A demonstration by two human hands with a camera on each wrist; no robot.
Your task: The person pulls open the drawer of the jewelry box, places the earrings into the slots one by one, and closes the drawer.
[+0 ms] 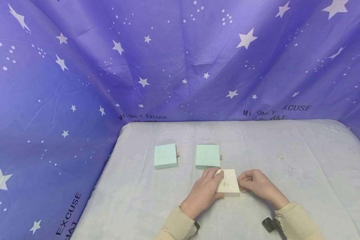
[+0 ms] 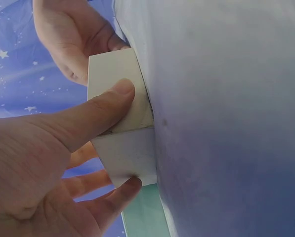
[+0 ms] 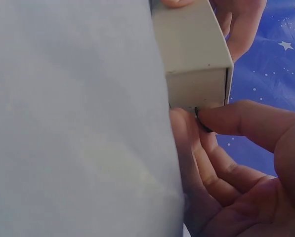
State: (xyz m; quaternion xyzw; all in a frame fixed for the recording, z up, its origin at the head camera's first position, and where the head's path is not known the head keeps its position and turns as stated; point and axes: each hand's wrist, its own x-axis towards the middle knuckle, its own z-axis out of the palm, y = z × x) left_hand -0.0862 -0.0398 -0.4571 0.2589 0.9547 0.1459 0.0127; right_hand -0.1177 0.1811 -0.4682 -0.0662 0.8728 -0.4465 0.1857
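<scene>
A small cream box (image 1: 231, 183) with dark lettering on top lies flat on the covered table. My left hand (image 1: 204, 189) grips it from the left, fingers over the top and far side, with the thumb (image 2: 107, 106) along the near side. At the box's right end is my right hand (image 1: 259, 185). Its thumb and forefinger pinch a short dark ribbon tab (image 3: 204, 124) that sticks out of that end, as the right wrist view shows. The box's end panel (image 3: 196, 88) sits inside its outer sleeve, level with the edge.
Two mint green boxes (image 1: 165, 156) (image 1: 208, 156) with small pinkish tabs stand behind, the right one close to my left fingers. A thin silvery piece of jewelry (image 1: 285, 162) lies at the right. Starry purple cloth (image 1: 186, 60) hangs behind the grey table cover (image 1: 132, 200).
</scene>
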